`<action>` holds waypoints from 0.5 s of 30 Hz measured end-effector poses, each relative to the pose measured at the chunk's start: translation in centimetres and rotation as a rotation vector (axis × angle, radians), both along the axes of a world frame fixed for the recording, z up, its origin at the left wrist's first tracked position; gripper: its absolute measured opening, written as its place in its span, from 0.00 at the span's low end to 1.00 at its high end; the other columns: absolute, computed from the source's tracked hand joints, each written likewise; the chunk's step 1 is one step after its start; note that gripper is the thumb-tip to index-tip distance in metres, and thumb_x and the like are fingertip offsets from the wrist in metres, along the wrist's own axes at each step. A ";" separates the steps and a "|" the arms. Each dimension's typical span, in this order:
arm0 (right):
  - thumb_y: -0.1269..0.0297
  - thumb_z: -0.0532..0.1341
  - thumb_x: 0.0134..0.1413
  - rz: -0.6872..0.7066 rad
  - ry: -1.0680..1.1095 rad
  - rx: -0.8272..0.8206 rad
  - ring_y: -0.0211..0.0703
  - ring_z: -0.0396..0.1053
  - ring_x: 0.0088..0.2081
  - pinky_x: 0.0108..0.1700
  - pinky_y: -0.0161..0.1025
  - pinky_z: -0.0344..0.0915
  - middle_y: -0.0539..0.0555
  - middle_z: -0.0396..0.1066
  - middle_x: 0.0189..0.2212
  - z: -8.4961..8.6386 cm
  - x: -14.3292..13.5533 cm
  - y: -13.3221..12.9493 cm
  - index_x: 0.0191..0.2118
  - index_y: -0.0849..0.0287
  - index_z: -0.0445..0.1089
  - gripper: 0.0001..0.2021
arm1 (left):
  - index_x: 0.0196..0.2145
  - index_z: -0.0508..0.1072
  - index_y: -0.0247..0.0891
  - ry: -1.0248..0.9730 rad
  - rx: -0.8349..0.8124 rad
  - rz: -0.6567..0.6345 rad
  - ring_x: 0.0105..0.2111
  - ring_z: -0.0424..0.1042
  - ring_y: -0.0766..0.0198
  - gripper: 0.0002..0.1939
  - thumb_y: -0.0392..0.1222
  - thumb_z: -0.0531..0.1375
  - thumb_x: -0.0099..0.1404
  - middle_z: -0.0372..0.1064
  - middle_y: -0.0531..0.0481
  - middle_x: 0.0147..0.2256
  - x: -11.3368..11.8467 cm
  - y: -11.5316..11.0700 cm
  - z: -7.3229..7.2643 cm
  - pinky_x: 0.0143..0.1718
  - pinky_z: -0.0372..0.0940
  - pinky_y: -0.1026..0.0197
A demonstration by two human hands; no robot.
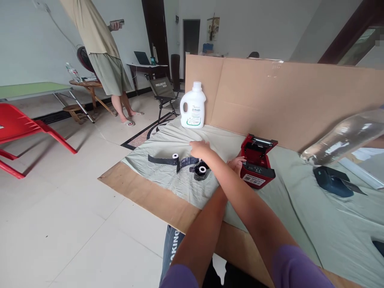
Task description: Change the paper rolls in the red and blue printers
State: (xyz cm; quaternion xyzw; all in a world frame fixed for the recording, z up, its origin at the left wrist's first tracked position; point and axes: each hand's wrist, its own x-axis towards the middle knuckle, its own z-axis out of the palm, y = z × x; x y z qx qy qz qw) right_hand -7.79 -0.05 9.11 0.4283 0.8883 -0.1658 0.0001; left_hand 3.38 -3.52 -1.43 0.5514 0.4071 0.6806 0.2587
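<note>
My forearms cross over the cloth-covered table. My left hand [236, 165] grips the left edge of a small red and black label printer [258, 176], whose lid is raised. Over the cloth to the left, my right hand [200, 149] is closed; what its fingers hold, if anything, cannot be made out. Just below that hand lie small rolls of dark film or ribbon: one roll [175, 157] stands upright with its strip stretched out leftward, and another roll [202, 171] with a white core is nearer to me. My right forearm partly covers the dark strips.
A white detergent bottle [193, 106] stands at the table's back edge, before a tall cardboard sheet [288, 100]. On the right are a dark tape dispenser [334, 182] and a clear plastic air bag [345, 134]. Another person [105, 60] stands beyond, near a red chair [24, 124].
</note>
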 end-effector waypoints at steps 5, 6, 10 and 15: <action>0.73 0.67 0.46 -0.003 -0.003 -0.155 0.54 0.73 0.44 0.50 0.46 0.64 0.57 0.78 0.40 -0.8 4.1 2.6 0.42 0.55 0.77 0.15 | 0.42 0.73 0.41 -0.091 0.004 -0.090 0.57 0.72 0.52 0.15 0.40 0.46 0.77 0.74 0.40 0.53 0.4 1.3 -0.6 0.65 0.64 0.46; 0.74 0.68 0.45 0.012 0.009 -0.181 0.50 0.74 0.41 0.45 0.42 0.65 0.55 0.79 0.39 -1.3 4.8 2.7 0.41 0.55 0.77 0.15 | 0.41 0.72 0.42 -0.093 0.005 -0.087 0.57 0.72 0.52 0.14 0.39 0.47 0.76 0.74 0.40 0.53 0.5 1.4 -0.6 0.65 0.64 0.46; 0.73 0.64 0.51 -0.018 0.109 -0.136 0.46 0.74 0.40 0.40 0.36 0.64 0.55 0.78 0.40 -3.2 5.7 2.4 0.42 0.57 0.77 0.12 | 0.43 0.71 0.44 -0.036 0.012 -0.037 0.57 0.71 0.54 0.11 0.38 0.49 0.75 0.74 0.42 0.53 0.3 1.0 -0.4 0.64 0.63 0.49; 0.75 0.60 0.49 -0.101 0.496 -0.093 0.42 0.74 0.39 0.41 0.34 0.66 0.52 0.77 0.40 -3.0 7.3 1.4 0.49 0.55 0.74 0.20 | 0.43 0.72 0.41 -0.019 -0.072 -0.058 0.58 0.71 0.55 0.10 0.36 0.51 0.73 0.75 0.41 0.52 0.1 0.5 0.2 0.65 0.61 0.51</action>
